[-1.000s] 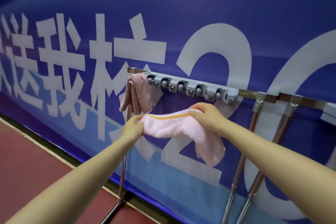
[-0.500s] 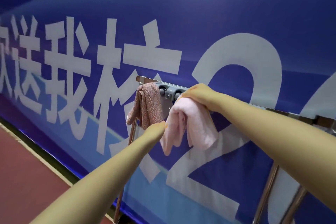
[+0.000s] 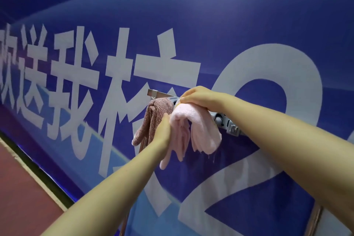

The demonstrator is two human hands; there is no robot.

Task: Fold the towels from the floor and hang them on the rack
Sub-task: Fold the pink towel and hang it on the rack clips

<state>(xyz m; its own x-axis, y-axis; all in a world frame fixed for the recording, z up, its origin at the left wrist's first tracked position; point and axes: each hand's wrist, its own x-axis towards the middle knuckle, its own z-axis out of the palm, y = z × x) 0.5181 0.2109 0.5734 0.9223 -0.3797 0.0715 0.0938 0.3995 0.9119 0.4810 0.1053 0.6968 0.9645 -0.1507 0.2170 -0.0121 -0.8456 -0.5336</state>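
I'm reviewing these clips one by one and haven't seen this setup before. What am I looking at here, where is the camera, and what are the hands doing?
There is no machine: a person wears one camera on the head, looking forward and down along both bare arms. The right hand presses the top of a pale pink towel onto a metal rack with grey clips. The left hand touches the towel's hanging part. A brownish towel hangs beside it, at the rack's end. Behind is a blue banner with white lettering.

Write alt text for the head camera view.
A person's right hand presses the top of a pale pink towel onto a wall rack while the left hand steadies its hanging folds. A brownish towel hangs just left, against a blue banner.
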